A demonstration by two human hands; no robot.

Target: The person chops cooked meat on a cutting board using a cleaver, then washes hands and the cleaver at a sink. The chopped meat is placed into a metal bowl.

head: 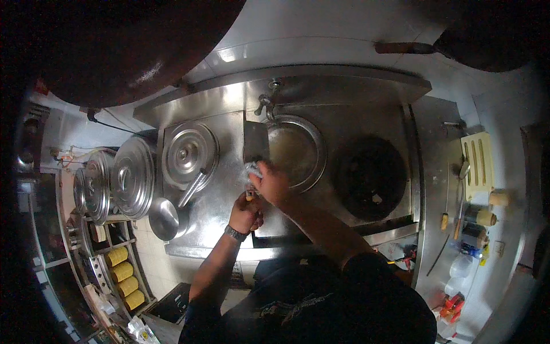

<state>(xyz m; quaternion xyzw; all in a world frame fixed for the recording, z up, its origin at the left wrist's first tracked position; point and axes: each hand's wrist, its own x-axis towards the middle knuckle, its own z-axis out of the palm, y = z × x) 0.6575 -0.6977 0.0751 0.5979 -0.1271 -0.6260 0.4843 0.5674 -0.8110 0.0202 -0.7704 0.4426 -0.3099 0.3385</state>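
Note:
Near the middle of a stainless-steel cooking range [227,129], my right hand [270,180] grips a crumpled, silvery-grey scrubber or cloth [255,169]; blur hides which. My left hand [245,215], with a watch [235,233] on its wrist, is just below it. Its fingers are closed around a small thing with a metal and yellow end [249,196], which I cannot name. Behind my right hand lies a round metal pan or basin [296,150] set in the range, under a metal faucet [266,103]. A dark round burner well [370,176] sits at the right.
At the left are a round metal lid [184,154], a saucepan [165,218] with a tubular handle, and several lidded pots [133,178]. A ladle [463,172], a yellow slotted board [478,163] and jars [483,217] line the right side. Dark woks [142,43] hang above.

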